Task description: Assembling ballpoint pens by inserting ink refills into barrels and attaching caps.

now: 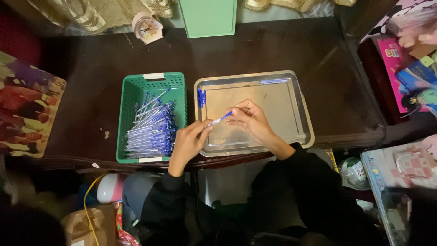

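Two hands pinch one pen (219,120) | left grip (190,142) barrel end | right grip (248,119) blue cap | over tray (298,98)

- Tray (298,102): bare metal, smooth, dully reflective, faintly scratched.
- Basket (132,91): green plastic, matt, perforated walls.
- Pens (152,132): clear glossy plastic barrels, blue plastic caps.
- Surface (273,50): dark wood, smooth, low sheen.
- Sleeves (309,182): black cloth, matt.
- Box (86,225): brown cardboard, matt.

pen: clear-barrelled ballpoint pen (220,120) with blue cap end, lay near-horizontal, tilted up to the right, held at both ends above the steel tray
caps: two loose blue pen caps (200,97) lay side by side at the tray's upper-left corner
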